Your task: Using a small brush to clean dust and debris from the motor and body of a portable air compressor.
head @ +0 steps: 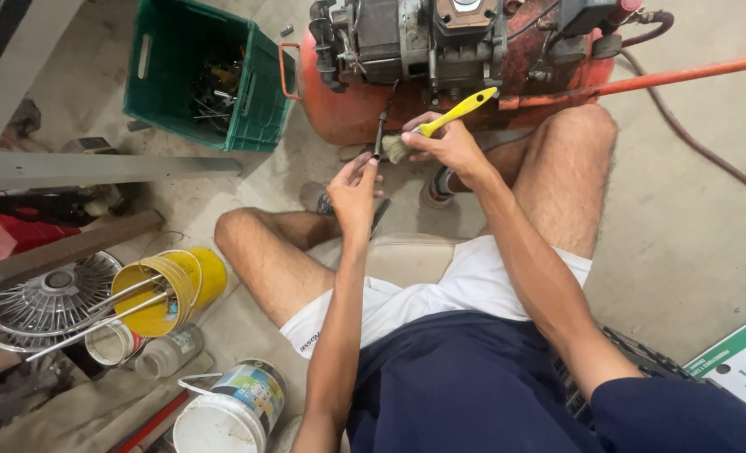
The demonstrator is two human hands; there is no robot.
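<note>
Yellow-handled brush (440,124) in right hand (452,144), thin rod (379,134) pinched by left hand (353,186); green crate (201,75) holds metal parts.

A repair workshop, with a bare concrete floor (691,235). Beyond the fingers (364,164) stands an orange air compressor (440,75); left of them, a green crate (197,71) of metal parts, paint cans (239,403) and a wire wheel cover (50,302).

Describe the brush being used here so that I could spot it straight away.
Start at the big orange tank with the dark motor on top. Just in front of it, the right hand holds a small brush against a thin dark rod in the left hand. Its bright yellow handle and pale bristles set it apart.
</note>
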